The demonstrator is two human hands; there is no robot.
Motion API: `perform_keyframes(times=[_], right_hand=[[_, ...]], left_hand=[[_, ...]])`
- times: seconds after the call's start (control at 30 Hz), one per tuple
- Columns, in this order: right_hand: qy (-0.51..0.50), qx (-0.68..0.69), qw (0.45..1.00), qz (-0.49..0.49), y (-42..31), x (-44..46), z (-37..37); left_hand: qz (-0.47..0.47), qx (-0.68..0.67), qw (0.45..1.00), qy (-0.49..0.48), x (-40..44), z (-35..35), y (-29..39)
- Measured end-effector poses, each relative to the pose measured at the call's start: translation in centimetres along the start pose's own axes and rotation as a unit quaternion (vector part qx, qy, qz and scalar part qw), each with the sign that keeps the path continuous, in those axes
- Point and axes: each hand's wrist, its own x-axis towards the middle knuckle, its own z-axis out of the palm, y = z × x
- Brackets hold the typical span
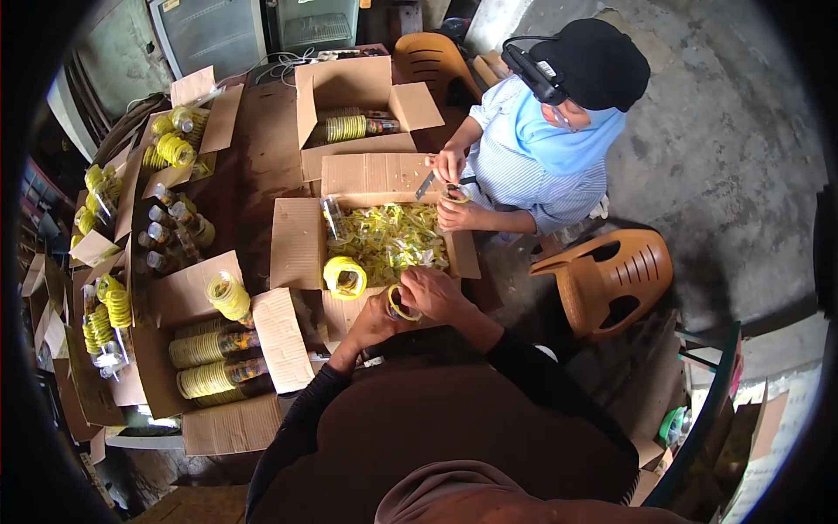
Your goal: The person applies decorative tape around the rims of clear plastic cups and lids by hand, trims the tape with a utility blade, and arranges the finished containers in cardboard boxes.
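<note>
My left hand (374, 323) is wrapped round a yellow-rimmed plastic cup (400, 306), close in front of my body. Over the cup's rim my right hand (430, 295) is closed, its fingers curled down; what they pinch is hidden. Just beyond both hands stands an open cardboard box (297, 243) filled with crumpled yellow and clear plastic pieces (388, 234). On its near left corner rests a stack of yellow-rimmed cups (346, 277). A clear cup (333, 218) leans inside the box's left side.
Across the box a co-worker (541, 157) holds a knife (425, 185) and a yellow-rimmed cup (454, 194). Open boxes with stacked cups stand at the left (284, 336) and back (349, 74). Several clear containers (161, 234) stand on the table. An orange chair (611, 284) is at the right.
</note>
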Motion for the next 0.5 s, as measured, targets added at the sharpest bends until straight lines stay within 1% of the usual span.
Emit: perform_keyframes(times=[0.03, 0.1, 0.13, 0.17, 0.23, 0.27, 0.33, 0.37, 0.43, 0.47, 0.5], right_hand=[[0.002, -0.003, 1.000, 0.002, -0.1, -0.1, 0.0], [-0.007, -0.010, 1.000, -0.028, -0.2, 0.1, -0.3], [-0.019, 0.000, 1.000, -0.018, -0.4, 0.1, -0.4], [-0.018, 0.000, 1.000, -0.017, -0.6, 0.0, -0.5], [-0.023, 0.050, 0.998, 0.010, -0.7, 0.0, -0.6], [-0.022, 0.049, 0.999, 0.010, -0.7, -0.1, -0.4], [0.049, 0.123, 0.991, 0.013, -0.1, -0.4, 0.5], [0.050, 0.123, 0.991, 0.014, 0.3, -0.4, 1.0], [0.105, 0.239, 0.960, 0.106, 0.5, -0.1, 1.6], [0.118, 0.269, 0.947, 0.132, 0.6, -0.1, 2.0], [0.128, 0.286, 0.935, 0.168, 0.3, -0.1, 2.2]], left_hand=[[0.003, 0.000, 1.000, -0.002, -0.1, 0.2, -0.2], [0.055, 0.038, 0.997, 0.031, 0.0, 0.4, -0.8], [0.036, 0.043, 0.998, 0.031, -0.1, 0.5, -1.1], [0.036, 0.043, 0.998, 0.030, -0.3, 0.6, -1.2], [0.021, 0.116, 0.991, 0.061, -0.2, 0.8, -1.4], [0.023, 0.117, 0.991, 0.061, -0.2, 1.0, -1.5], [0.032, 0.167, 0.979, 0.110, -0.1, 1.7, -1.8], [0.032, 0.167, 0.980, 0.108, -0.1, 2.0, -1.9], [0.048, 0.250, 0.955, 0.155, -0.2, 2.6, -1.4], [0.058, 0.223, 0.956, 0.179, -0.2, 2.8, -1.1], [0.056, 0.242, 0.948, 0.199, -0.3, 3.0, -0.9]])
